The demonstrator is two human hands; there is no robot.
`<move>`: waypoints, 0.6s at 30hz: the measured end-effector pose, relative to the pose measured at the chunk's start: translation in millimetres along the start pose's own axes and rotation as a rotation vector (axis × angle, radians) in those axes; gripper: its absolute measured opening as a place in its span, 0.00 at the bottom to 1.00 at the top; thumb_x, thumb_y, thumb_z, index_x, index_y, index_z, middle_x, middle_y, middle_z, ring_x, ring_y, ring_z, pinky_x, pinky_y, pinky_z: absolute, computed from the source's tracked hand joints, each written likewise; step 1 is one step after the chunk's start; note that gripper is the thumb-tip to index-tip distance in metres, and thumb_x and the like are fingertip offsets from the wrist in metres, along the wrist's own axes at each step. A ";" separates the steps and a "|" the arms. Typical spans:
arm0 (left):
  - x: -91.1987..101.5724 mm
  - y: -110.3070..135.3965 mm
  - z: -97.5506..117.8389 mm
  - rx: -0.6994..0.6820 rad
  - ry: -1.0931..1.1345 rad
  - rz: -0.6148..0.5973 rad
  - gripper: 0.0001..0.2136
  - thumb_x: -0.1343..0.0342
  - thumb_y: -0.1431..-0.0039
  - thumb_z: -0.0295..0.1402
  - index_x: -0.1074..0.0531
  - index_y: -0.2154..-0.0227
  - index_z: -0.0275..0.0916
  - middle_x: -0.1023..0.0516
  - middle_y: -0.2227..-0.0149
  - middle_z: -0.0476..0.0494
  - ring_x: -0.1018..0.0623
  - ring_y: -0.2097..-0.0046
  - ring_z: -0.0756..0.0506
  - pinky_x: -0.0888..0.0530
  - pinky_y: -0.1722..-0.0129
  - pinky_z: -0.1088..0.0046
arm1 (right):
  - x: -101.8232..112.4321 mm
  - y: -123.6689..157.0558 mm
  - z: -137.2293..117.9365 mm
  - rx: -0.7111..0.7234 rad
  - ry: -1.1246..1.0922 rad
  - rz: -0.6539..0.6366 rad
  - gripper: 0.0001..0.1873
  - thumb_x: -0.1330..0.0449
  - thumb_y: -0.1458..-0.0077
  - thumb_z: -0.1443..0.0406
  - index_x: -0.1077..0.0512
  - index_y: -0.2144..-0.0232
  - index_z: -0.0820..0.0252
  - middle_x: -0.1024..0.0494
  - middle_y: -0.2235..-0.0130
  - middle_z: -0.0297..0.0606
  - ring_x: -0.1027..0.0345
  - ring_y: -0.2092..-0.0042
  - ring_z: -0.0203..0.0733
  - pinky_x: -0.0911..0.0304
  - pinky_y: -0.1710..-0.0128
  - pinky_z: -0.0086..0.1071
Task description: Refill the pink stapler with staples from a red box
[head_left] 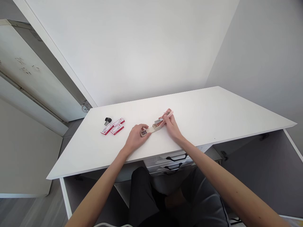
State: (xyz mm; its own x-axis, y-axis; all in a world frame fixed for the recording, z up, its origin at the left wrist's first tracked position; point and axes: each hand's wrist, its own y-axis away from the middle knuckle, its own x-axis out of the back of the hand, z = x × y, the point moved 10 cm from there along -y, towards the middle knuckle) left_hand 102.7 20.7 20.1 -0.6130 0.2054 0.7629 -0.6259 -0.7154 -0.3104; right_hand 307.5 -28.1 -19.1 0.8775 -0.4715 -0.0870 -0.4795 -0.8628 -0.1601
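An opened-out stapler (156, 126), beige at one end and pink at the other, lies across the middle of the white table between my hands. My left hand (136, 138) is closed around its beige end, where a dark patterned patch shows. At the pink end, my right hand (172, 126) grips the upper arm, tilted up from the tabletop. A silvery strip, perhaps staples or the metal track, shows near my right fingertips; which it is I cannot tell.
Several small red-and-white boxes (117, 128) lie on the table (213, 110) to the left. Beside them is a small black object with a metallic part (108, 120). A wall rises behind the table, and drawers with black handles (174, 166) stand beneath it.
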 end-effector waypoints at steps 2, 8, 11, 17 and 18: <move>2.1 -0.5 -5.0 0.025 -0.006 0.023 0.11 0.38 0.35 0.38 0.24 0.52 0.44 0.17 0.50 0.45 0.21 0.48 0.39 0.25 0.43 0.55 | 7.3 -0.8 2.7 0.007 -0.028 0.062 0.17 0.41 0.33 0.50 0.37 0.51 0.51 0.22 0.46 0.40 0.25 0.43 0.47 0.31 0.39 0.48; 9.3 2.2 -13.1 0.069 -0.039 0.072 0.11 0.40 0.33 0.37 0.24 0.50 0.43 0.18 0.46 0.42 0.26 0.39 0.36 0.28 0.37 0.52 | 23.1 3.3 7.3 -0.025 -0.025 0.194 0.33 0.40 0.39 0.58 0.46 0.35 0.52 0.18 0.48 0.42 0.23 0.44 0.49 0.32 0.37 0.52; 13.0 4.7 -9.6 0.028 -0.090 0.114 0.11 0.40 0.32 0.36 0.25 0.50 0.43 0.18 0.47 0.41 0.26 0.39 0.36 0.30 0.36 0.51 | 30.0 7.6 1.7 -0.022 0.084 0.254 0.32 0.42 0.39 0.59 0.42 0.36 0.59 0.19 0.49 0.46 0.24 0.44 0.52 0.33 0.38 0.52; 26.7 14.2 -1.0 -0.048 -0.197 0.236 0.16 0.41 0.30 0.41 0.29 0.44 0.43 0.23 0.41 0.38 0.28 0.37 0.34 0.34 0.33 0.50 | 44.6 18.4 -4.7 0.001 0.212 0.335 0.29 0.43 0.40 0.60 0.37 0.38 0.60 0.24 0.43 0.52 0.29 0.40 0.55 0.36 0.34 0.52; 32.0 17.0 -2.1 -0.050 -0.216 0.264 0.16 0.42 0.30 0.42 0.30 0.44 0.43 0.23 0.40 0.37 0.29 0.37 0.34 0.35 0.32 0.50 | 47.0 20.1 -4.7 0.001 0.230 0.336 0.29 0.43 0.40 0.60 0.36 0.38 0.60 0.26 0.41 0.53 0.30 0.39 0.55 0.36 0.34 0.53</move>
State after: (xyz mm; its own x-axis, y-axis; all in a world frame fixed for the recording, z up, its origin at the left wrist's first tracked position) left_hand 71.4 16.5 38.1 -0.6444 -0.1322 0.7532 -0.4856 -0.6901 -0.5366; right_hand 339.1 -68.5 -21.8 0.6488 -0.7559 0.0871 -0.7397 -0.6534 -0.1607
